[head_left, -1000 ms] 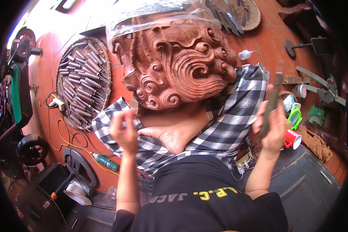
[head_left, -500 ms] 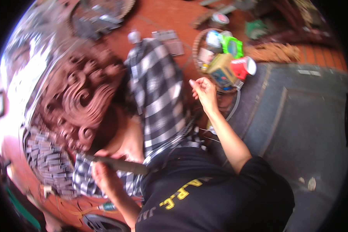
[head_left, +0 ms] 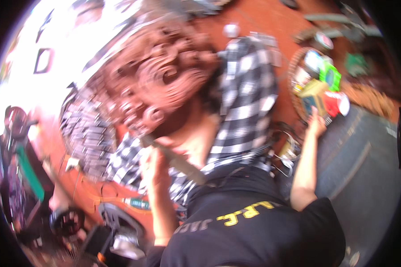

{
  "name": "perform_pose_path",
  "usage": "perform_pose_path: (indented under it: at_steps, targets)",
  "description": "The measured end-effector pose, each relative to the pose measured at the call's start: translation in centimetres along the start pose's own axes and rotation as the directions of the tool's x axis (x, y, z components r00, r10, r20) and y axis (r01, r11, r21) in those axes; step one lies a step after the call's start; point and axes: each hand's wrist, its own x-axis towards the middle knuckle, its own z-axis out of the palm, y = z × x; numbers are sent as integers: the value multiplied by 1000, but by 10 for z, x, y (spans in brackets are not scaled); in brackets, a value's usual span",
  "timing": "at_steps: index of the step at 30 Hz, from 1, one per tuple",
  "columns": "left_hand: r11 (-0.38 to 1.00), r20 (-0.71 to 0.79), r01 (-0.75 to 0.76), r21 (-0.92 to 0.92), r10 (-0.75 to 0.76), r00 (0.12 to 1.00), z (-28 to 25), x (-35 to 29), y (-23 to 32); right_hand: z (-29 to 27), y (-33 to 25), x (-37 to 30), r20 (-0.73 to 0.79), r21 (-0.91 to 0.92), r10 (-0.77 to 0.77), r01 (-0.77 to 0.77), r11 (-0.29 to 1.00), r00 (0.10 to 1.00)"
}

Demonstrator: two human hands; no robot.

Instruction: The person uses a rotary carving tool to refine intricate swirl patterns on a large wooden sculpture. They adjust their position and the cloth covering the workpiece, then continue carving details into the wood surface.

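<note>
My left hand [head_left: 156, 167] is closed round a carving chisel [head_left: 182, 165] with a thick grey-brown handle, its far end by the lower edge of a reddish-brown carved wood piece [head_left: 169, 75]. The carving has deep scrolls and curls and leans against my legs in black-and-white checked trousers [head_left: 249, 84]. My right hand [head_left: 316, 124] reaches out at the front edge of a round wicker basket [head_left: 295, 84], a finger stretched toward a yellow-and-blue box [head_left: 314, 95]. Blur hides whether it touches the box. A red cup [head_left: 334, 103] lies just beside it.
A round tray of many narrow tools [head_left: 89, 129] stands left of the carving. A dark grey panel [head_left: 361, 173] lies at the right. Bright green object [head_left: 329, 75] and jar [head_left: 324, 40] are at the basket. A green-handled tool [head_left: 137, 203] and cables lie lower left.
The view has swung left, so the scene sits farther right. My right hand has moved from beside the basket in to its front edge, by the box and cup. My left hand keeps the chisel.
</note>
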Motion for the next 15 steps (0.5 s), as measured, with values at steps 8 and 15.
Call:
perform_pose_path:
  at_steps: [8,15]
  targets:
    - [914,202,99,-393,-19,979,-4,-5,1,43,-107,-111,370,-174,-665,752,636,649]
    - [768,114,277,-578,-260,959,3,-2,3,117,-236,-362,344,916,-715,385,114,-608]
